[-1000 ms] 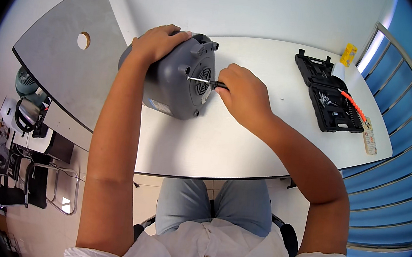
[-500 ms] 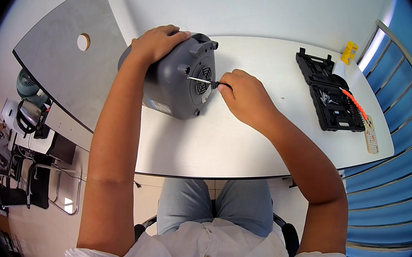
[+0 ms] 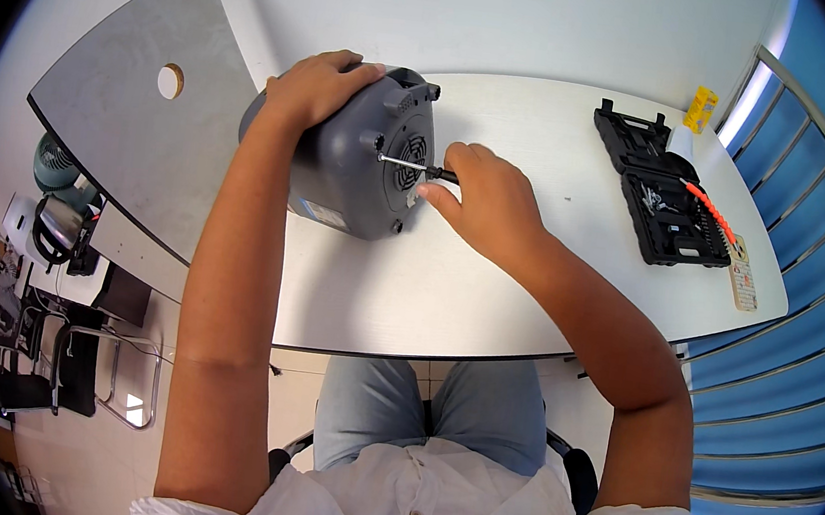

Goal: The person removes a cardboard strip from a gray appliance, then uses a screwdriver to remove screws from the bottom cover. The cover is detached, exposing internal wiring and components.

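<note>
A dark grey rounded appliance (image 3: 341, 172) lies on its side on the white table, its base with a round vent grille and small feet facing right. My left hand (image 3: 314, 91) is closed over its upper side, gripping it. In my right hand (image 3: 494, 201), right of the base, is a screwdriver (image 3: 402, 164) with a black handle and a silver shaft. Its tip meets the base beside a foot; whether a screw sits there is too small to tell. The right thumb is stretched out below the handle, while the fingers curl around it.
An open black tool case (image 3: 647, 244) with bits and loose metal pieces lies at the right. Around it are an orange flexible shaft (image 3: 708, 205), a phone (image 3: 744, 282) and a yellow box (image 3: 701, 109). A metal railing (image 3: 809, 214) runs past the table's right edge. A grey panel (image 3: 123, 137) stands left.
My right thumb has come away from the screwdriver handle and points lower, and the right hand has shifted slightly. The appliance and my left hand keep their places.
</note>
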{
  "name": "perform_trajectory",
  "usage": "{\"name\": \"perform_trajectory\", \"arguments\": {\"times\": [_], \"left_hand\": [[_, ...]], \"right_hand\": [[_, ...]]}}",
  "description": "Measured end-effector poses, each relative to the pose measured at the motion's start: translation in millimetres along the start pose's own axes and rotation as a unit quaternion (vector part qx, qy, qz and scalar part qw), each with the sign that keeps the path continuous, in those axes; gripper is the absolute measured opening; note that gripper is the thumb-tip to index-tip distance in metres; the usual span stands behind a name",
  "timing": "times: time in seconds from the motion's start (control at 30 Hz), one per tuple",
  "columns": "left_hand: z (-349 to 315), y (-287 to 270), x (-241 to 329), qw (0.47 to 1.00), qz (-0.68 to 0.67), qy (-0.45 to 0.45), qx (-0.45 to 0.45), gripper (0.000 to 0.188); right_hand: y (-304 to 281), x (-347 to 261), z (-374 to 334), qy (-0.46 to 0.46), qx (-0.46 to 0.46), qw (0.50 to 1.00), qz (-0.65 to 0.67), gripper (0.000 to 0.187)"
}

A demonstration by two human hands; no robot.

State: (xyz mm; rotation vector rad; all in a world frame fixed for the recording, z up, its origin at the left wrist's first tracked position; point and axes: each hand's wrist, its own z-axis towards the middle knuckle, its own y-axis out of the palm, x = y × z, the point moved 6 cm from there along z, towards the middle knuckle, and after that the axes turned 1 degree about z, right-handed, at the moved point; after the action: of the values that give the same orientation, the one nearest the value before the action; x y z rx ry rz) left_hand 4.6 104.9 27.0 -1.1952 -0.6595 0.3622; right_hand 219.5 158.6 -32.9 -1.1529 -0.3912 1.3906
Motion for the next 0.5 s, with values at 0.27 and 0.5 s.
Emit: {"name": "perform_trajectory", "arguments": {"times": [0.27, 0.5], "left_hand": [[2, 2, -3, 1.000, -0.005, 0.006, 0.001, 0.071], [1, 0, -1, 1.000, 0.005, 0.000, 0.005, 0.071]], "right_hand": [[-9, -5, 0, -0.099, 0.102, 0.988, -0.056, 0.018], [-12, -5, -4, -0.119, 0.142, 0.982, -0.044, 0.020]]}}
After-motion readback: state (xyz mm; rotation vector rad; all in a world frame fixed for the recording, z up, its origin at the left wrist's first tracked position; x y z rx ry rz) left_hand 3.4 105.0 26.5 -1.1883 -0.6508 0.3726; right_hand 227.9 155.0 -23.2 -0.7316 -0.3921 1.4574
